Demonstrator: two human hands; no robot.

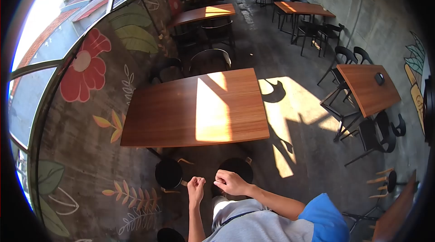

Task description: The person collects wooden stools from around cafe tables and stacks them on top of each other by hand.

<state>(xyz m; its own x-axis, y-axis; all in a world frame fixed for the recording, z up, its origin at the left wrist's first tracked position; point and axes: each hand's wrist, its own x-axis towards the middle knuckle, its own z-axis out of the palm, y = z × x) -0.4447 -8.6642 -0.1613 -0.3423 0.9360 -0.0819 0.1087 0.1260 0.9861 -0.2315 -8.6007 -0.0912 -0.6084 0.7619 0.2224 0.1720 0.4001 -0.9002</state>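
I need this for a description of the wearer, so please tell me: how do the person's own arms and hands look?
The left hand and right hand wear no gloves, and no watch or bracelet shows. Both forearms are bare. A blue sleeve covers the right upper arm, joined to a light grey shirt. The left sleeve is not in view.

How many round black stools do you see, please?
4: a stool left of the left hand, a second behind the right hand, a third cut off at the bottom edge, a fourth at far right; others may be hidden.
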